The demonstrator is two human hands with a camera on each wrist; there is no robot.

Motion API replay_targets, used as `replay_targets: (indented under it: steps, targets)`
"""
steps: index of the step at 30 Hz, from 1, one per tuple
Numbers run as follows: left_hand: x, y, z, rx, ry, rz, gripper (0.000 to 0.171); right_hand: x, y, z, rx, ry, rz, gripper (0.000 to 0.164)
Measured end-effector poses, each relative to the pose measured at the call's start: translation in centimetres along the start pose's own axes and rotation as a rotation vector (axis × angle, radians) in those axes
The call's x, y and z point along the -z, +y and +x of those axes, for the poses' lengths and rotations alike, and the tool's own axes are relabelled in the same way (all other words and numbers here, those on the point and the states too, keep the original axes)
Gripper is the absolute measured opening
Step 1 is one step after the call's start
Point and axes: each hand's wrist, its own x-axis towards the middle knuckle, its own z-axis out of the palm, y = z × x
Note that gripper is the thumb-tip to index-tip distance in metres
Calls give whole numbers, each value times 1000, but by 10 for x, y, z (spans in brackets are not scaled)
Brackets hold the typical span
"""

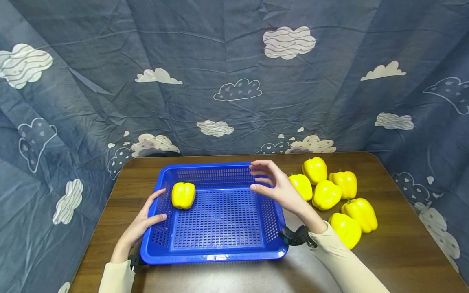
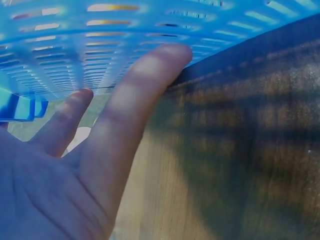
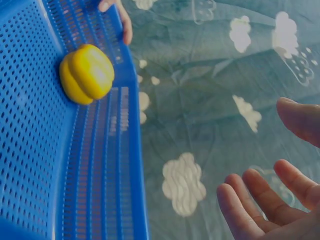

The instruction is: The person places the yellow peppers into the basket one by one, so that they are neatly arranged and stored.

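Note:
A blue plastic basket (image 1: 216, 219) with slotted walls stands on the table. One yellow bell pepper (image 1: 183, 195) lies inside it, near the back left corner. My left hand (image 1: 141, 224) holds the basket's left rim, its thumb over the edge and other fingers against the outside of the wall. Above the right wall hovers my right hand (image 1: 272, 183), fingers loosely bent and spread, nothing between them. In the right wrist view that hand (image 3: 275, 200) shows empty, away from the pepper (image 3: 86, 74).
To the right of the basket, several more yellow bell peppers (image 1: 327, 195) sit grouped on the brown wooden table (image 1: 406, 248). Behind the table hangs a dark blue cloth (image 1: 205, 53) with cloud patterns. The right forearm reaches past the nearest peppers.

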Motion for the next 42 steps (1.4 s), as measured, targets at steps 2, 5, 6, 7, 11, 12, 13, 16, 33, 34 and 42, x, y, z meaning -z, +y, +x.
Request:
replay_targets:
  steps: [2,5,6,7,11,12,13,16,33,34,42]
  targets:
    - [0,0,0,-2,-5,2,74,7,2,-9,-6,14,-5,55]
    - [0,0,0,-4,-11,-2,73,18,5,-23,-11,39,-15,53]
    - [0,0,0,-5,-14,-9,73,21,7,-27,-7,47,-17,52]
    - [0,0,0,-5,-16,-17,73,25,9,-32,-3,55,-18,52]
    - [0,0,0,-15,-26,-40,73,38,16,-48,12,86,-26,50]
    - [0,0,0,-17,-28,-40,73,41,17,-52,13,93,-29,50]
    - [0,0,0,-20,-28,-36,72,44,18,-56,13,98,-33,50]
    - [0,0,0,-17,-23,-27,72,52,19,-67,8,117,-48,49]
    - [0,1,-2,-41,-45,-89,72,87,27,-110,65,170,14,48]
    - [0,0,-2,-41,-43,-83,72,89,28,-113,85,161,30,48]
    - [0,0,0,-51,-30,-42,72,107,32,-137,154,158,58,51]
